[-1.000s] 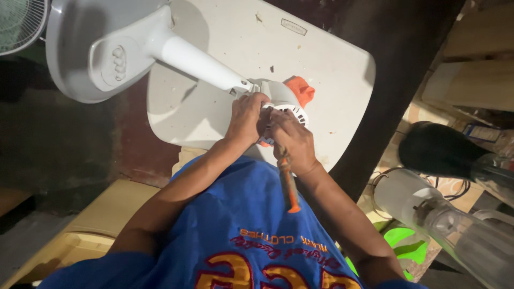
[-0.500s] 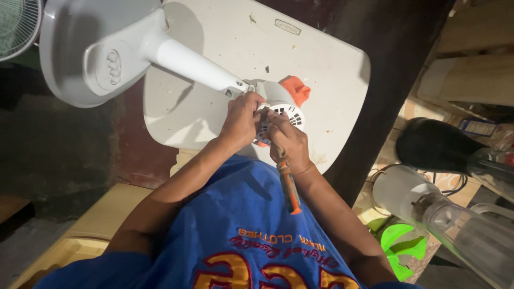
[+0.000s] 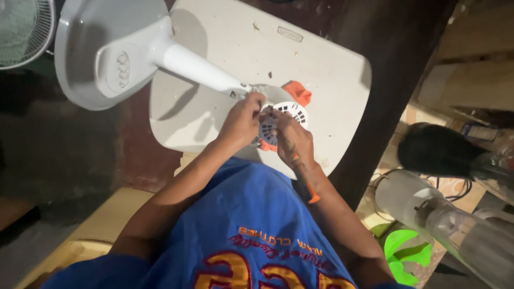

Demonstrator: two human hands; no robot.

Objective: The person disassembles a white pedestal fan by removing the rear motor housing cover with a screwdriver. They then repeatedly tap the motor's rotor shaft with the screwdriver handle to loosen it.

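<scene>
A white pedestal fan lies on its side across a white table [image 3: 321, 69]. Its round base [image 3: 101, 53] points to the upper left and its pole [image 3: 198, 67] runs down to the vented white-and-orange motor housing [image 3: 289, 109] in the middle. My left hand [image 3: 242, 119] grips the housing where the pole joins it. My right hand [image 3: 292, 142] holds a screwdriver with a dark and orange handle [image 3: 306, 190], its tip hidden against the housing's vented face. Both hands touch the housing, close together.
A second fan's grille [image 3: 21, 29] shows at the top left corner. To the right stand a dark rounded appliance [image 3: 433, 150], a clear blender jar on a pale base [image 3: 444, 225] and green plastic pieces [image 3: 404, 251]. My blue shirt fills the lower middle.
My hands have stayed on the motor housing, with only small shifts of the fingers. The camera has drifted slightly, so the fan sits a little lower and more to the left.
</scene>
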